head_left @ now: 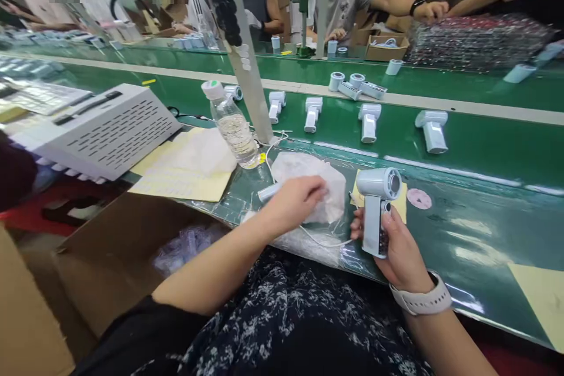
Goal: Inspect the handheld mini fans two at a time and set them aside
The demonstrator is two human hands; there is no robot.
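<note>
My right hand (399, 247) is wrapped round the handle of a pale blue handheld fan (372, 220), which stands upright with its round head at the top. A dark strip shows along the handle beside my thumb. My left hand (299, 202) hovers at a crumpled white sheet (332, 188), its fingers curled together; what they hold, if anything, is hidden. Partly covered by that hand, a pale cylindrical piece (268, 192) lies on the bench. A thin white cable (324, 242) runs along the bench edge towards my right hand. Behind the fan lies a yellow paper (400, 202).
A clear bottle (235, 132) stands by a metal post (253, 82). Several fans, one of them a fan (369, 122), lie on the green conveyor (497, 141). At left is a slotted grey box (118, 129), with a cardboard box (106, 282) below. Co-workers sit opposite.
</note>
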